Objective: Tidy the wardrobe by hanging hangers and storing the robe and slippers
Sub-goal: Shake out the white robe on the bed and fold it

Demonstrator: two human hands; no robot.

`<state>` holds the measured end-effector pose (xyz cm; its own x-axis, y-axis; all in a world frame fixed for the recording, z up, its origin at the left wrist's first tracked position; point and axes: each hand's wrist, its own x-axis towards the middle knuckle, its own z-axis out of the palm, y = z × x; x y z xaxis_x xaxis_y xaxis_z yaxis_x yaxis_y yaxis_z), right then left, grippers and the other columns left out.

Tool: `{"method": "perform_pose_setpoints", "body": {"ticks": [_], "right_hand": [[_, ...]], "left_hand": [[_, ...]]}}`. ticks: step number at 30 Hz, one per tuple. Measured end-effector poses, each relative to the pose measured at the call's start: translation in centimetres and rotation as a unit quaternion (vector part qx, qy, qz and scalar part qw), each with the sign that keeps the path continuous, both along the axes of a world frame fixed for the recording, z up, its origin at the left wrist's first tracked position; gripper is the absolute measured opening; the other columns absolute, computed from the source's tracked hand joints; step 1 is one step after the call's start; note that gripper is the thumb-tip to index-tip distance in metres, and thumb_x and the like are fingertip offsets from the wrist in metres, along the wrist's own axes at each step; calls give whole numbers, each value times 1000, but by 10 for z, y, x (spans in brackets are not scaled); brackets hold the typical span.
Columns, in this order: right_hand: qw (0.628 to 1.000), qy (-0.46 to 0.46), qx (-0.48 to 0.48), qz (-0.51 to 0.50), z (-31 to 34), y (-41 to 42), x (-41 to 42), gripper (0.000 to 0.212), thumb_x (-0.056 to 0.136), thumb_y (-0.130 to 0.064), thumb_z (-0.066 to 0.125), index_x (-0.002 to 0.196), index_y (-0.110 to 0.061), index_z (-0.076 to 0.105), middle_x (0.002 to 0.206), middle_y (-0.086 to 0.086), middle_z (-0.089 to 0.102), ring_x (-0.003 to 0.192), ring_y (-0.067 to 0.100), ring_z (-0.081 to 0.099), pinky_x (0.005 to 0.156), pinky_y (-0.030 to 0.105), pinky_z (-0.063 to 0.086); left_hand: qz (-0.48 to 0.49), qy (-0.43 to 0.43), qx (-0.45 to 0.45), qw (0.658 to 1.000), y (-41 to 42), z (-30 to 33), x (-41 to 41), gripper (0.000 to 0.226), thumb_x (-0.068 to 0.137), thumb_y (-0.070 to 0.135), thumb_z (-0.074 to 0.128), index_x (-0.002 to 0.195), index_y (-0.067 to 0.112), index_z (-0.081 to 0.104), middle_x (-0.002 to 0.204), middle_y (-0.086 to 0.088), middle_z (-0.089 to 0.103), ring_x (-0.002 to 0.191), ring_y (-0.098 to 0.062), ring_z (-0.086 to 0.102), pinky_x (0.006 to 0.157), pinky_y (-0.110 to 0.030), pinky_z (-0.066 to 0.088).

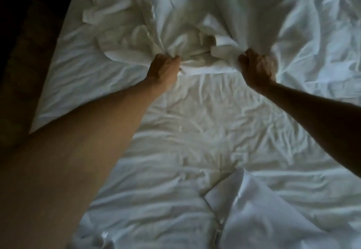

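A white robe (197,14) lies spread on the bed, its collar end toward me and its body running to the far edge of the view. My left hand (164,69) grips bunched robe cloth at the left shoulder. My right hand (257,67) grips the cloth at the right shoulder. Between the two hands the collar folds sag in a loose heap. A white belt or sleeve strip (105,8) trails off to the left of the robe. No hangers or slippers are in view.
The rumpled white bed sheet (195,124) fills most of the view. A folded white duvet corner (254,209) lies near me at the bottom. The bed's left edge (50,84) drops into a dark floor area.
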<state>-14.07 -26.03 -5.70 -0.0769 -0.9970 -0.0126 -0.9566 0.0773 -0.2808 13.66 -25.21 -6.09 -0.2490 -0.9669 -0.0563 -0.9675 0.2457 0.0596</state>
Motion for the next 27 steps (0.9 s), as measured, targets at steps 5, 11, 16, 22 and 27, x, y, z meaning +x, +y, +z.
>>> {"method": "perform_pose_setpoints", "body": {"ticks": [5,11,16,22,27], "right_hand": [[957,-236,74,-151,-16,122,-4,50,100,-48,36,111,-10,68,105,22,70,101,40,64,87,47,50],[871,-384,154,-265,-5,281,8,41,105,-30,45,127,-2,65,126,21,65,111,21,55,101,33,42],[842,-390,219,-303,18,374,10,40,105,-26,47,131,1,61,131,22,61,121,33,54,96,28,34],[880,-329,220,-264,40,431,11,47,102,-48,44,121,-13,68,116,14,69,114,33,61,101,42,45],[966,-223,-94,-93,91,383,68,14,93,-25,53,89,-17,64,88,-4,57,82,25,56,69,34,43]], "left_hand": [[62,135,15,989,115,-17,3,32,89,36,62,90,5,69,74,-22,69,68,-40,67,64,-40,52],[160,242,128,948,246,3,-1,49,79,59,53,83,12,66,82,-12,72,85,-36,66,63,-32,40],[186,265,173,930,340,12,-8,60,73,68,45,76,12,65,78,-11,71,78,-30,65,59,-30,36],[108,283,189,934,406,7,-5,46,80,62,54,79,19,70,82,4,71,83,-19,66,76,-28,43],[316,401,-36,859,410,29,-8,42,85,50,68,110,16,65,113,1,55,102,-15,53,85,-27,46]]}}
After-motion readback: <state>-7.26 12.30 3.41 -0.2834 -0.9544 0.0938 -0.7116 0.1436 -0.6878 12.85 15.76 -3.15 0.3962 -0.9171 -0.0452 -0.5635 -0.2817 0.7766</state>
